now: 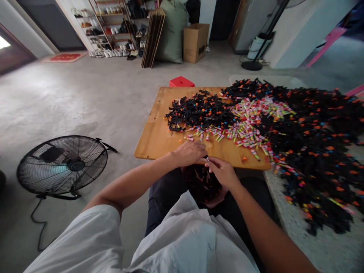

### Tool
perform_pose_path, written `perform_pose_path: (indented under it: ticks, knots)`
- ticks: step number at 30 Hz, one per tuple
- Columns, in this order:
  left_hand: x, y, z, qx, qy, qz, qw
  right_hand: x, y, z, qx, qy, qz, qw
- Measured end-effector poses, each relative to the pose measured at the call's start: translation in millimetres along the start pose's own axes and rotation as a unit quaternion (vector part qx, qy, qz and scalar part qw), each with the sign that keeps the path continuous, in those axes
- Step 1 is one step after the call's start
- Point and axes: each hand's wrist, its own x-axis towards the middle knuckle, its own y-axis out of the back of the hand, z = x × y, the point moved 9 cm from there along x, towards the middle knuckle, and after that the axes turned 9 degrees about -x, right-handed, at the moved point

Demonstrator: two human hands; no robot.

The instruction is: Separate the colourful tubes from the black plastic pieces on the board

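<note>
Sitting posture: seen from above, white sleeves and dark trousers fill the bottom of the view, both forearms reaching forward to the near edge of the board.
Bowl in lap: a dark bowl (202,185) sits between the knees just below the board edge, holding small black pieces; its rim is partly hidden by the right hand.
Right hand: the right hand (223,172) is over the bowl, fingers curled in a pinch on a small pale tube-shaped piece (207,159) held at its fingertips, right at the board's near edge.
Left hand: the left hand (190,152) rests palm down on the near edge of the board, fingers bent toward the right hand's fingertips; whether it also grips the small piece I cannot tell.
Wooden board: a low wooden tabletop (155,138), bare on its left side.
Coloured pieces: a scatter of small multicoloured tubes (250,125) spreads across the middle and right of the board, the nearest ones just beyond the left hand.
Black heap on board: a pile of black stick-like parts with orange tips (199,112) lies behind the coloured pieces.
Large heap: a far bigger mass of the same black parts (315,144) runs off the board's right side onto the floor.
Floor fan: a black floor fan (62,165) stands left, well apart.
Red stool: a red stool (181,81) shows just behind the board.
Far wall: cardboard box (195,41), shoe rack (110,26).
</note>
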Motion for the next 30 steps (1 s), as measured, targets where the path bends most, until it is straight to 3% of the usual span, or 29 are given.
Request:
perform_pose_path:
  ticks: [4, 9, 14, 17, 20, 25, 30]
  knots:
    - [0, -25.8, -25, 0.022, 0.063, -0.014, 0.998, 17, 1, 9, -0.017, -0.026, 0.017, 0.999]
    - [-7, -53.5, -34, 0.0, 0.1, -0.003, 0.995, 27, -11, -9, -0.08, 0.017, 0.021, 0.996]
    - [-17, -58.3, -33, -0.048, 0.11, 0.037, 0.992, 38, -18, -19, -0.25, 0.063, 0.009, 0.966]
    - [-25, -54.2, -35, -0.08, 0.108, 0.06, 0.989, 40, -21, -21, -0.283, 0.094, -0.016, 0.954]
    - [-29, -49.8, -40, -0.11, 0.121, 0.066, 0.984, 39, -19, -21, -0.249, 0.105, -0.026, 0.963]
    - [-28, -42.3, -48, -0.167, 0.167, 0.05, 0.97, 38, -9, -12, -0.133, 0.052, -0.044, 0.989]
    - [-29, -35.5, -46, -0.194, 0.2, 0.035, 0.96, 31, -9, -15, -0.003, 0.038, -0.089, 0.995]
